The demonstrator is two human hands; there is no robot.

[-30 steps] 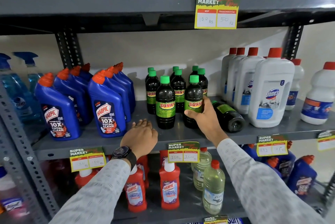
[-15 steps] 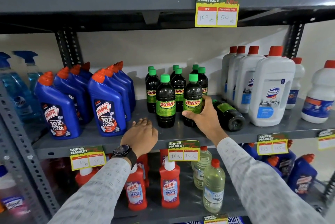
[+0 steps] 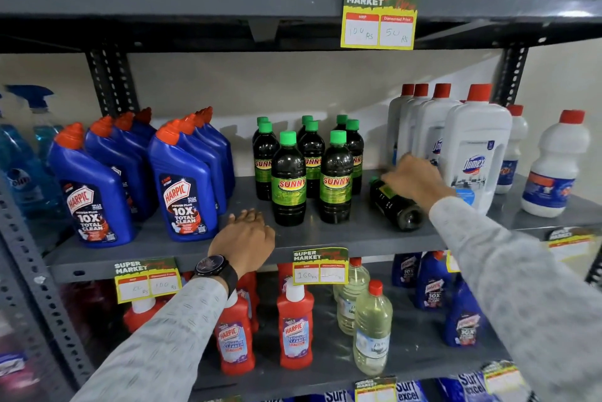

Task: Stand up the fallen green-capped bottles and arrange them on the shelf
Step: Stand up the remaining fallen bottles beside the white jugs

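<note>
- Clearly, the step in hand was the pick-up of the last fallen bottle (image 3: pixel 395 206): it lay on its side on the middle shelf (image 3: pixel 342 232), base toward the front edge and neck pointing back, at about three o'clock from the standing group (image 3: pixel 309 167).
- The right hand (image 3: pixel 413 180) lay over the upper half of that bottle; it was blurred, and I could not tell whether the fingers had clamped round it or only rested on top.
- The left hand (image 3: pixel 244 235) sat flat on the shelf edge at about seven o'clock from the group, fingers loosely together, holding nothing.
- Next, by my judgement, the move called for a firm wrap round the body, a tip up onto the base, and a slide toward nine o'clock to join the front row.
- Eight green-capped bottles already stood upright, so the job looked nearly done.
- White jugs (image 3: pixel 475 154) with red caps stood just beside the fallen bottle at three o'clock, touching or nearly touching the hand; a wide swing of the neck could knock them.
- Blue cleaner bottles (image 3: pixel 182 186) stood at nine o'clock of the group, well clear of the work.
- A yellow price tag (image 3: pixel 321 266) hung from the shelf edge below the group.
</note>
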